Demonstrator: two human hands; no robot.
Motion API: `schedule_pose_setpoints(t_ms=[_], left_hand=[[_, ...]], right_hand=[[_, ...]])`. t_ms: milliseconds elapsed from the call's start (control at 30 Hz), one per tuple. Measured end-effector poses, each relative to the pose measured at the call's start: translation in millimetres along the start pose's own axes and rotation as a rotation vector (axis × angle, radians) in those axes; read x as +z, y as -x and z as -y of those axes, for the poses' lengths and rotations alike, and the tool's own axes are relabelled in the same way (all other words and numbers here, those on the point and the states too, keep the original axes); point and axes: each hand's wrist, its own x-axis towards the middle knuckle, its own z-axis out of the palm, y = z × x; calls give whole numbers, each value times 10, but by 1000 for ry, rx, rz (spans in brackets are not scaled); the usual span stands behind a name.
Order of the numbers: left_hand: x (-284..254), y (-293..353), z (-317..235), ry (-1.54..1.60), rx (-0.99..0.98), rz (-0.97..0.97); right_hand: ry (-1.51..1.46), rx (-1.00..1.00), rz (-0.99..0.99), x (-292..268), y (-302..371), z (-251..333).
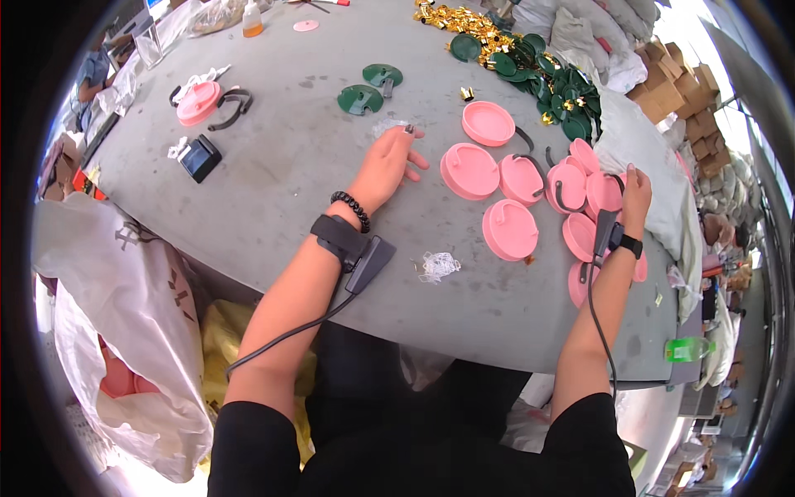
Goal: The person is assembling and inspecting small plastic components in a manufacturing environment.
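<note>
My left hand point(387, 170) hovers over the middle of the table with its fingers apart. Small clear plastic bits point(386, 127) lie beside its fingertips, and a tiny dark spot shows at one fingertip. Farther off are two round green pieces point(360, 99) with grey clips. At the right, my right hand point(637, 197) has closed fingers at the edge of a pink round case point(603, 193), beside a dark curved strip; its palm side is hidden. Several more pink cases point(469, 171) lie between my hands, some with dark curved strips.
A heap of green discs point(567, 95) and gold clips point(472, 25) lies at the far right. Clear thin loops point(439, 266) sit near the front edge. At left are a pink case with dark bands point(198, 103) and a small black device point(199, 158). A green bottle point(689, 349) stands right.
</note>
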Motion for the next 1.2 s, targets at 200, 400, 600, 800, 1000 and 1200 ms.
schedule_pose_setpoints(t_ms=[200, 400, 600, 800, 1000, 1200], left_hand=[[-16, 7, 40, -273, 158, 61], [-60, 55, 89, -771, 458, 183], [-41, 48, 117, -927, 414, 270], [-48, 50, 77, -882, 354, 297], [-47, 56, 67, -873, 348, 272], [-54, 51, 70, -880, 345, 254]], right_hand=[[102, -485, 657, 914, 269, 419], [206, -360, 886, 1391, 209, 425], [179, -439, 892, 1228, 209, 453], [-11, -673, 523, 840, 694, 1035], [-131, -639, 787, 839, 1431, 1375], [-171, -655, 766, 1055, 1678, 1442]])
